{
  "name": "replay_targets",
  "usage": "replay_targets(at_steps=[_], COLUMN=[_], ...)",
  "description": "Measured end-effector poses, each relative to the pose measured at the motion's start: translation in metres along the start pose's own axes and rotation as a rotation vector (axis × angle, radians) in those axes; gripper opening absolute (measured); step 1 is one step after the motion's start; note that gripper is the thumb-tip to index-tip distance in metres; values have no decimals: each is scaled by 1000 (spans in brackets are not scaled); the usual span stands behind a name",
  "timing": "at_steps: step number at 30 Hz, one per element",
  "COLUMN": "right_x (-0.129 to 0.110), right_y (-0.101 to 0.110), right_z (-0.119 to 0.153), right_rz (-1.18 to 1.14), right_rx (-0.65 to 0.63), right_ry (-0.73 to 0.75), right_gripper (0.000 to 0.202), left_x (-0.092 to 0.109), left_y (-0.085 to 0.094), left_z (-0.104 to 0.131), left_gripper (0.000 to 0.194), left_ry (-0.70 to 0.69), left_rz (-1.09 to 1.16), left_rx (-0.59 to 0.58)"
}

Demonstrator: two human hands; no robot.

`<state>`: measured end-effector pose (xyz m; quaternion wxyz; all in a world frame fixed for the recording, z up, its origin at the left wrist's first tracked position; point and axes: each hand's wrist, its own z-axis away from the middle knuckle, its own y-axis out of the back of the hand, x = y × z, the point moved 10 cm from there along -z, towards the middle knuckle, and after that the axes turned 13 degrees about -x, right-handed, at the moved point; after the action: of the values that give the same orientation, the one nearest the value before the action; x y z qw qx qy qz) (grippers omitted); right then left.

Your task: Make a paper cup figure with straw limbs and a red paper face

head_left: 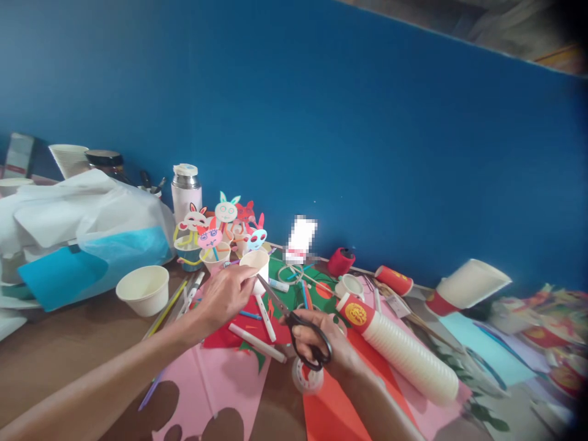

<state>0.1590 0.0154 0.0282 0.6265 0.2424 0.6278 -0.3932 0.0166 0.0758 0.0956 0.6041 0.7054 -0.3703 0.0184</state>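
Note:
My left hand point(228, 293) has its fingers closed on a small white paper cup point(257, 262), covering part of the cup's near side. In my right hand point(324, 340) is a pair of black-handled scissors point(278, 302), with fingers through the loops. The blades point up and left, their tips at the cup's lower side; whether they touch it is unclear. Below the cup, a white marker point(265, 318) lies on red paper. A second marker point(257, 343) and a roll of tape point(307, 375) lie below the hands.
Paper cups with animal-face figures point(210, 237) stand behind my left hand, near a thermos point(186, 190). A paper bowl point(143, 290) and a plastic bag point(87, 220) are at left. A long stack of cups point(408, 352) lies at right. Cut pink paper point(215, 380) spreads in front.

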Motion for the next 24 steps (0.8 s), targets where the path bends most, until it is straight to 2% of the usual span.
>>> replay_targets(at_steps=[3, 5, 8, 11, 15, 20, 24], right_x=[1, 3, -9, -32, -43, -47, -46], right_y=[-3, -1, 4, -6, -17, -22, -19], right_z=[-1, 1, 8, 15, 20, 21, 22], right_rz=[-23, 114, 593, 1168, 1618, 1789, 1693], right_rx=[1, 49, 192, 305, 401, 452, 424], right_ry=[13, -31, -65, -21, 13, 71, 43], right_gripper=[41, 38, 27, 19, 30, 36, 35], left_x=[-1, -1, 0, 1, 1, -5, -6], left_y=[1, 1, 0, 1, 1, 2, 1], left_z=[-1, -2, -2, -2, -1, 0, 1], left_gripper=[24, 24, 23, 23, 23, 25, 26], left_ry=[-7, -17, -33, -40, -45, -17, -35], left_rz=[36, 54, 73, 81, 81, 81, 105], left_rx=[18, 24, 33, 40, 41, 57, 87])
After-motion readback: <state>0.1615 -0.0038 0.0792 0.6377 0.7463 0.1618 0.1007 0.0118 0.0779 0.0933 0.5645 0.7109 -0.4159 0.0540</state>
